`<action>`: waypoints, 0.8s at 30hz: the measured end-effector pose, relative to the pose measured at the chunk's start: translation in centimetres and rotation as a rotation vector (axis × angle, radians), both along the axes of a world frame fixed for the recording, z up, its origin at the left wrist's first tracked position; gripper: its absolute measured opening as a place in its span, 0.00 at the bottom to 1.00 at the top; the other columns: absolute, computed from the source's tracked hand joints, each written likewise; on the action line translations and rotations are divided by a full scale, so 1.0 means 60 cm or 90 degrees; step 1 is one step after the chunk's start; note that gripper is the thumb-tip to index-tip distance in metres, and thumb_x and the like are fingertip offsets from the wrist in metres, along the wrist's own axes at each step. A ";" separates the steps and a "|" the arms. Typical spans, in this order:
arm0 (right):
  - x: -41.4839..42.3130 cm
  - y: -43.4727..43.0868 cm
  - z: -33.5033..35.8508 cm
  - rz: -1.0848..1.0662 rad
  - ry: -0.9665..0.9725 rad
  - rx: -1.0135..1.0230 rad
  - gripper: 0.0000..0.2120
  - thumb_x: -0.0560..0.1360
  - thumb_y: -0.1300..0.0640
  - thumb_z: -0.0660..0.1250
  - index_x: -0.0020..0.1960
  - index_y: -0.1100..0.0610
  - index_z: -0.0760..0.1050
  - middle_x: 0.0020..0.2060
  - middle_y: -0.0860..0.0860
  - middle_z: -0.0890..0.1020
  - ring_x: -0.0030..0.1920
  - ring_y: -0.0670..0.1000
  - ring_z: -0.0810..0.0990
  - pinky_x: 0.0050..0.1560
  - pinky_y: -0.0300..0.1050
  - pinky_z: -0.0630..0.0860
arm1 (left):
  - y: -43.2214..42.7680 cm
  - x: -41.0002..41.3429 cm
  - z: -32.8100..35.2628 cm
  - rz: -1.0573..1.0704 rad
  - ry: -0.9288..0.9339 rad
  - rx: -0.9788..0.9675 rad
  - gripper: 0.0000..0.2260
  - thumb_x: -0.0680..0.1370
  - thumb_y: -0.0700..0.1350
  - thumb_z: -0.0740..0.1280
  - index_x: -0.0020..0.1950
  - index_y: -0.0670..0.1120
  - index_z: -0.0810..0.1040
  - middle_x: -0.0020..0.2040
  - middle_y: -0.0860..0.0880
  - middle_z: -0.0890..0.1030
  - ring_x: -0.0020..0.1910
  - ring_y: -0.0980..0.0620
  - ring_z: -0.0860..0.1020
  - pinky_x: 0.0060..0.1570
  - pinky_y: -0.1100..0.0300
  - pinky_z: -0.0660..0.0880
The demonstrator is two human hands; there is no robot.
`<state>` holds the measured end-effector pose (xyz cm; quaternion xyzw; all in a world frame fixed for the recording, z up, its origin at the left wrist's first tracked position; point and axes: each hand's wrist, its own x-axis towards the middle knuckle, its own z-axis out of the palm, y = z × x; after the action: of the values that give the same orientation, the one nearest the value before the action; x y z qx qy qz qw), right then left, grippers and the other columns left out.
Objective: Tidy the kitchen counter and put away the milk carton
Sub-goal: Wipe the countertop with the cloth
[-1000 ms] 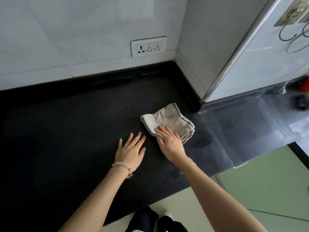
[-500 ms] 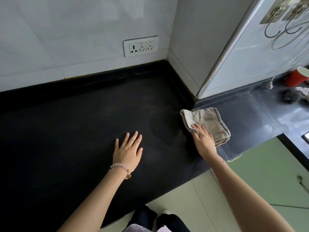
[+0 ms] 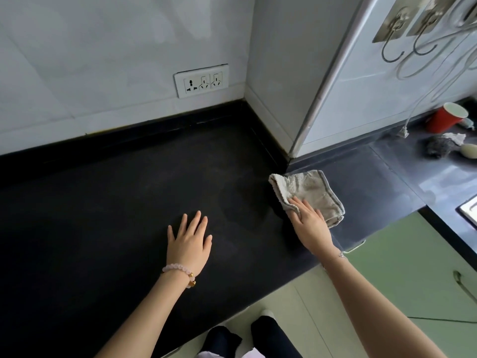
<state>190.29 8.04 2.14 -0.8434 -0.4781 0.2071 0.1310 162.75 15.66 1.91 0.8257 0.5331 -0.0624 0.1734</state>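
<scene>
A folded beige cloth (image 3: 313,192) lies on the black counter (image 3: 108,208), just in front of the wall corner. My right hand (image 3: 309,223) presses flat on the cloth's near edge, fingers spread over it. Palm down on the bare counter rests my left hand (image 3: 189,241), fingers apart and holding nothing, a bead bracelet on its wrist. No milk carton is in view.
A socket plate (image 3: 201,80) sits on the back wall. At the far right stand a red cup (image 3: 445,118), a dark scrubber (image 3: 438,147) and a hanging cord (image 3: 410,117). Metal hooks (image 3: 392,47) hang on the right wall. Green cabinet fronts (image 3: 402,275) lie below the counter edge.
My right hand has slid the cloth rightward along the counter, from the middle to the wall corner. My left hand has stayed flat in place.
</scene>
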 end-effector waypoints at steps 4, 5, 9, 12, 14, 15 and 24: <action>0.043 0.001 0.011 -0.053 0.022 0.041 0.21 0.80 0.50 0.51 0.71 0.52 0.66 0.73 0.47 0.66 0.75 0.50 0.60 0.75 0.51 0.56 | -0.008 0.019 0.000 0.021 -0.015 0.014 0.22 0.80 0.52 0.53 0.74 0.50 0.58 0.77 0.51 0.55 0.77 0.48 0.51 0.73 0.43 0.55; 0.056 0.000 0.014 -0.062 0.025 0.052 0.21 0.80 0.51 0.51 0.70 0.53 0.68 0.72 0.48 0.68 0.74 0.51 0.62 0.74 0.51 0.58 | -0.012 0.026 -0.001 0.023 -0.028 0.019 0.22 0.80 0.51 0.54 0.74 0.49 0.59 0.77 0.51 0.56 0.77 0.48 0.53 0.73 0.43 0.55; 0.114 -0.007 0.025 -0.066 0.011 0.073 0.18 0.80 0.50 0.52 0.66 0.51 0.71 0.68 0.48 0.73 0.69 0.53 0.69 0.69 0.48 0.65 | -0.040 0.061 -0.007 0.050 -0.041 0.035 0.22 0.79 0.50 0.57 0.72 0.49 0.63 0.76 0.50 0.60 0.76 0.47 0.57 0.72 0.43 0.58; 0.165 -0.001 0.038 -0.073 0.016 0.082 0.16 0.79 0.51 0.52 0.61 0.51 0.73 0.61 0.50 0.78 0.62 0.55 0.74 0.58 0.46 0.69 | -0.059 0.087 -0.008 0.085 -0.043 0.041 0.21 0.79 0.50 0.59 0.72 0.48 0.65 0.75 0.49 0.61 0.75 0.47 0.58 0.72 0.43 0.59; 0.200 0.007 0.042 -0.069 0.008 0.086 0.15 0.79 0.51 0.51 0.56 0.50 0.74 0.56 0.51 0.80 0.56 0.56 0.76 0.51 0.47 0.70 | -0.068 0.102 -0.008 0.111 -0.042 0.043 0.21 0.79 0.49 0.59 0.72 0.48 0.65 0.75 0.49 0.61 0.75 0.47 0.58 0.72 0.43 0.59; 0.217 0.012 0.043 -0.069 0.005 0.087 0.14 0.79 0.50 0.50 0.53 0.50 0.74 0.54 0.51 0.81 0.53 0.55 0.77 0.48 0.46 0.70 | -0.071 0.109 -0.008 0.125 -0.039 0.040 0.21 0.79 0.49 0.58 0.72 0.48 0.64 0.76 0.49 0.61 0.75 0.48 0.58 0.72 0.44 0.59; 0.265 0.015 0.012 0.167 -0.017 -0.054 0.22 0.80 0.46 0.51 0.73 0.45 0.61 0.76 0.47 0.59 0.77 0.55 0.51 0.76 0.52 0.49 | -0.093 0.136 -0.013 0.195 -0.041 0.038 0.23 0.79 0.49 0.57 0.74 0.47 0.61 0.77 0.50 0.57 0.76 0.48 0.55 0.74 0.45 0.54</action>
<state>206.18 8.93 2.86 -0.7813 -0.5767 0.2309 0.0606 170.93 10.08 1.11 0.7412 0.6485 0.0068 0.1732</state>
